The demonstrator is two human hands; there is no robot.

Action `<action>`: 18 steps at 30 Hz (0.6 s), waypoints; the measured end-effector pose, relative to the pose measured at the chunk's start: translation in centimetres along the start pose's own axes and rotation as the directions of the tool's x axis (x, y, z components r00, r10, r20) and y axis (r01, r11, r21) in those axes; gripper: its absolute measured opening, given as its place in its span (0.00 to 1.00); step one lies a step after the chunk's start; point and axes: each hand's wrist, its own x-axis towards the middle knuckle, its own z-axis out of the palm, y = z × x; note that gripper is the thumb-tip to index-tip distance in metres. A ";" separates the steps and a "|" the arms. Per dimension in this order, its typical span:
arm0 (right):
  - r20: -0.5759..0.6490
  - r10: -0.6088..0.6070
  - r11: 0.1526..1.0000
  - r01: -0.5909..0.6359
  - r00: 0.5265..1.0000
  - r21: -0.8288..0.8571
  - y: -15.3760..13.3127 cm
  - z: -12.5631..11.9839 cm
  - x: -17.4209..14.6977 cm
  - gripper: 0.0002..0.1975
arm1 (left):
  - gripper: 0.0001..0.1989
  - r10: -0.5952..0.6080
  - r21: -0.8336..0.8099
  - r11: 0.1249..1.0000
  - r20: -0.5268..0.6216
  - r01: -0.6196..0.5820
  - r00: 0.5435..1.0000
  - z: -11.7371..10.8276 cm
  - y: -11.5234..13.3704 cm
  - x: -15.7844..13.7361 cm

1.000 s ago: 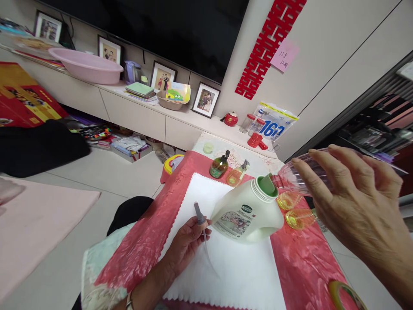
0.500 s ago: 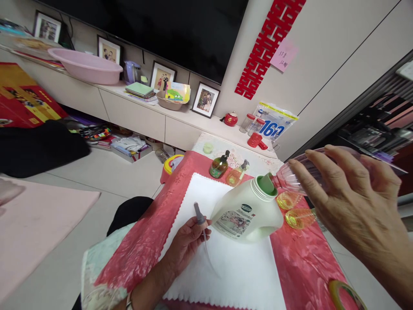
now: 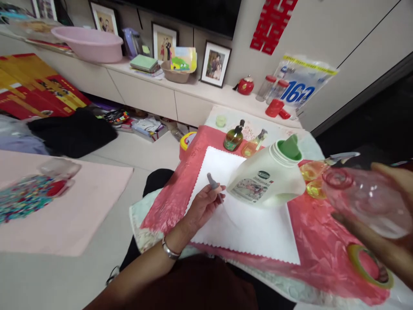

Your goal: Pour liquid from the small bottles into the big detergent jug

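My left hand (image 3: 206, 206) is closed around a grey pump dispenser top (image 3: 213, 182), whose thin tube hangs down over the white sheet (image 3: 258, 234). At the right, my right hand (image 3: 392, 181) grips a clear pinkish plastic bottle (image 3: 368, 200), its open mouth turned toward me; hand and bottle are partly smeared by motion. Between the hands a large pale green detergent jug (image 3: 267, 176) stands uncapped, with a green spout in its neck. Behind the jug are a green pump bottle (image 3: 234, 137) and an amber pump bottle (image 3: 253, 146).
Yellow-liquid bottles (image 3: 314, 187) lie beside the jug. A tape roll (image 3: 371, 267) rests on the red plastic cover (image 3: 325, 232). At left, a pink board (image 3: 80, 206) holds colourful small pieces. A cabinet (image 3: 145, 97) carries a pink basin (image 3: 92, 45) and photo frames.
My right hand has drawn the plastic bottle away from the jug's mouth, rightward and down, and turned its mouth upward. My left hand keeps the pump top. The view has shifted downward and left.
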 end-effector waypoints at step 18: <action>0.325 0.027 0.928 -0.144 0.945 0.343 -12.1 8.4 -11.2 0.28 | 0.11 0.142 -0.051 0.988 -0.049 -0.145 0.989 2.2 4.3 -2.9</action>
